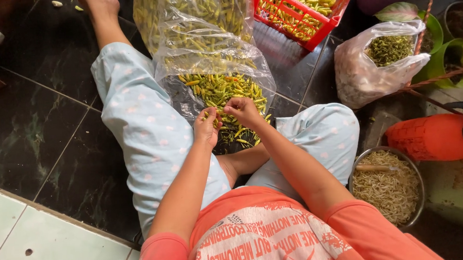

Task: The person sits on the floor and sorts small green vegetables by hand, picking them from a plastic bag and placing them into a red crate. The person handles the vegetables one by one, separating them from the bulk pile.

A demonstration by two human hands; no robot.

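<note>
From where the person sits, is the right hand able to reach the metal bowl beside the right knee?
Probably yes. The right hand is busy over the chillies, but the metal bowl sits open beside the right knee, with nothing between.

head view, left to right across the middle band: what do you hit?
Dark tiled floor → left hand → right hand, both over the chili peppers on clear plastic → white bag of stems → orange container.
</note>
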